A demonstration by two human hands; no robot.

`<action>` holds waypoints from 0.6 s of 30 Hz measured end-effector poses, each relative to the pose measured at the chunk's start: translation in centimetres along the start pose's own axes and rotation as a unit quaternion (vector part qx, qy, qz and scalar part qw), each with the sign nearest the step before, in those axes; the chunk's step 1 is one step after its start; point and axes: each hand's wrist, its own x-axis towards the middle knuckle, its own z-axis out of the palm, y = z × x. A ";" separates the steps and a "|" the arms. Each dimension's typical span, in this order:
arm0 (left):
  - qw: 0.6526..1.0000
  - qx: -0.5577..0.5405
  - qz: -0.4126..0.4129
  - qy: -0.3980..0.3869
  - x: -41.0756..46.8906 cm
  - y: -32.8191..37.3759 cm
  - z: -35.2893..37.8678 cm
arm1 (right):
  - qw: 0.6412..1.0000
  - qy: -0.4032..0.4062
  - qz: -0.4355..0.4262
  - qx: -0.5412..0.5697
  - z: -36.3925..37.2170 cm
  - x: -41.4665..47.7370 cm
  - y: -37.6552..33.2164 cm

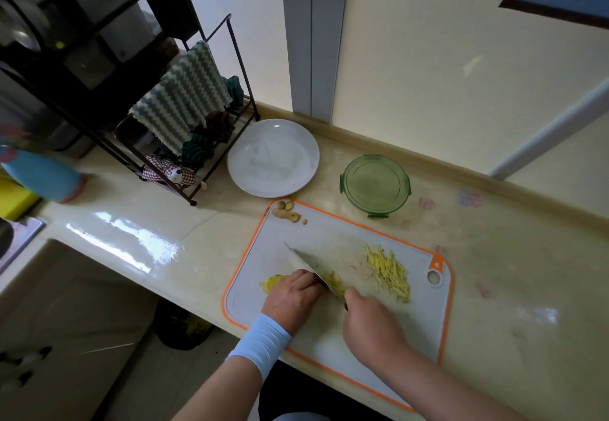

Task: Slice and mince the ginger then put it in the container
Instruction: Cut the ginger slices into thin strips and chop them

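Orange-rimmed board (329, 236) on worktop. Left hand (293, 295), fingers curled, holds ginger piece (273, 282) at board's near left. Right hand (372, 325), fingers clamped round knife (309, 262), blade beside left knuckles. Ginger strips (389, 272) piled right. Green container (375, 185) beyond board.

handle of knife (308, 264) hidden in right hand (369, 325), ginger piece (273, 280) partly under left hand (293, 295)

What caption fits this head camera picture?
Right hand slices ginger with a knife on a cutting board, left hand holding it.
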 end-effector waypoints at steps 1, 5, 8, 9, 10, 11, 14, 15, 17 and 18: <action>1.000 -0.004 0.002 0.000 0.0 0.1 -0.1 | 1.000 0.002 0.004 0.000 0.0 0.7 -0.6; 1.000 -0.012 -0.002 0.009 0.4 0.4 -0.3 | 1.000 0.003 -0.007 -0.006 -0.4 3.1 -3.1; 1.000 -0.011 -0.013 -0.002 0.2 0.2 0.0 | 1.000 0.004 -0.012 -0.009 -1.0 2.4 -2.8; 1.000 -0.007 -0.017 -0.008 0.0 0.1 0.0 | 1.000 0.007 -0.011 -0.003 -1.0 1.8 -2.3; 1.000 -0.002 -0.019 -0.010 -0.1 0.0 0.1 | 1.000 0.009 -0.007 0.001 -1.0 1.1 -1.7; 1.000 0.001 -0.019 -0.011 -0.1 -0.1 0.1 | 1.000 0.007 -0.002 0.005 -0.9 0.4 -1.0; 1.000 -0.002 -0.019 -0.001 0.0 0.1 0.0 | 1.000 -0.002 0.010 0.002 -0.2 -0.2 0.2; 1.000 -0.007 -0.018 0.000 0.1 0.2 -0.2 | 1.000 -0.002 0.008 0.000 0.0 0.1 0.1; 1.000 -0.015 -0.012 0.002 0.3 0.3 -0.4 | 1.000 0.002 0.005 0.000 0.0 1.2 -0.9; 1.000 -0.021 -0.010 0.001 0.3 0.3 -0.5 | 1.000 0.003 -0.001 0.003 -0.1 1.9 -1.5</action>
